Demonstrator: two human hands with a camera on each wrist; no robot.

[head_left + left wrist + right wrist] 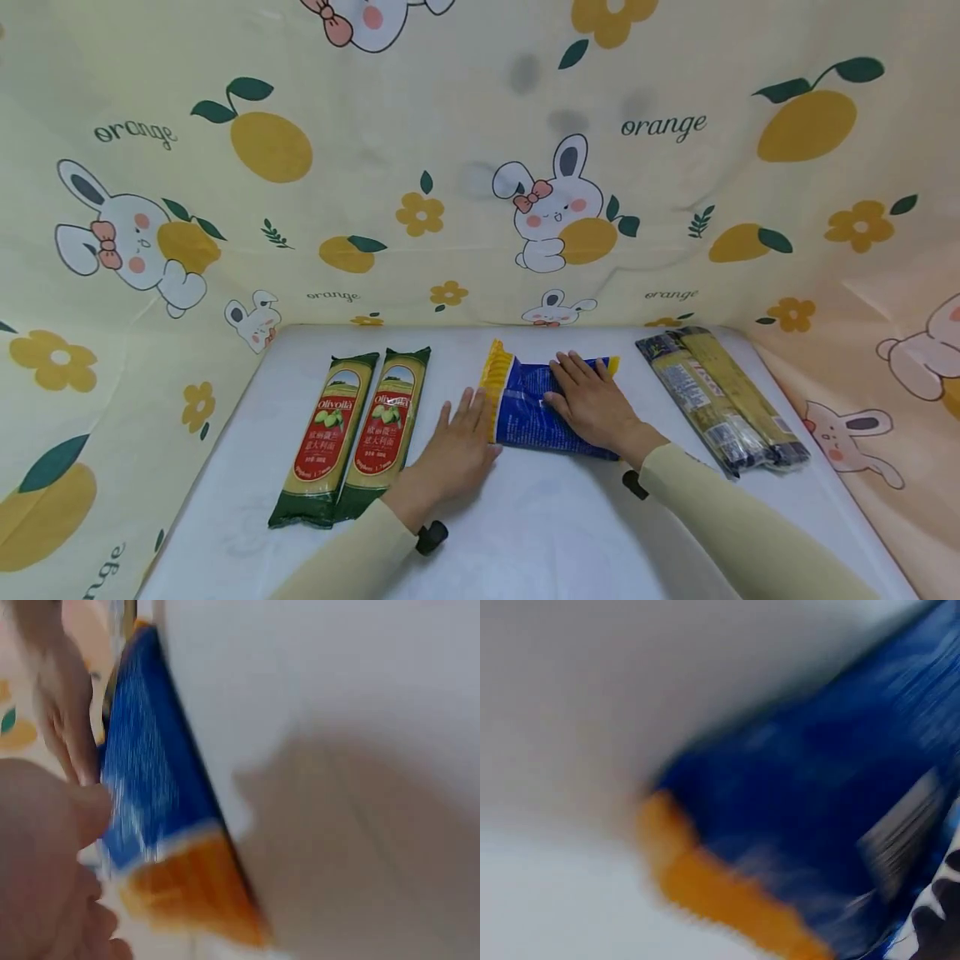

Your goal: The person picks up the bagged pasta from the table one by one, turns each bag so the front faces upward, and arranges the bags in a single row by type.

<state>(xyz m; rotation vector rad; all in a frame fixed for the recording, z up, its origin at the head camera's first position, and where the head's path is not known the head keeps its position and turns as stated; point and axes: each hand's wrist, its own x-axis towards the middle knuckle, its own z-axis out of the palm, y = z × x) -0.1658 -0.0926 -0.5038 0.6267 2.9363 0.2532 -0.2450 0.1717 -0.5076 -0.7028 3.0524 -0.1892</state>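
A blue plastic packet (525,421) with yellow crimped ends lies across the middle of the white table. My right hand (600,408) rests on its right half, fingers extended over the top. Beside the packet's left yellow end is my left hand (456,454), fingers straight; whether the fingertips touch the edge is hard to tell. In the left wrist view, the packet (150,757) appears blurred beyond the left thumb (90,810). The right wrist view shows the packet's yellow end (720,892) and a barcode patch, also blurred.
Left of the hands, two green-ended spaghetti packs (322,433) with red labels lie side by side. Two more long packs (712,392), lying at a slant, are near the table's right edge. A curtain (465,167) printed with rabbits and oranges surrounds the table (525,533).
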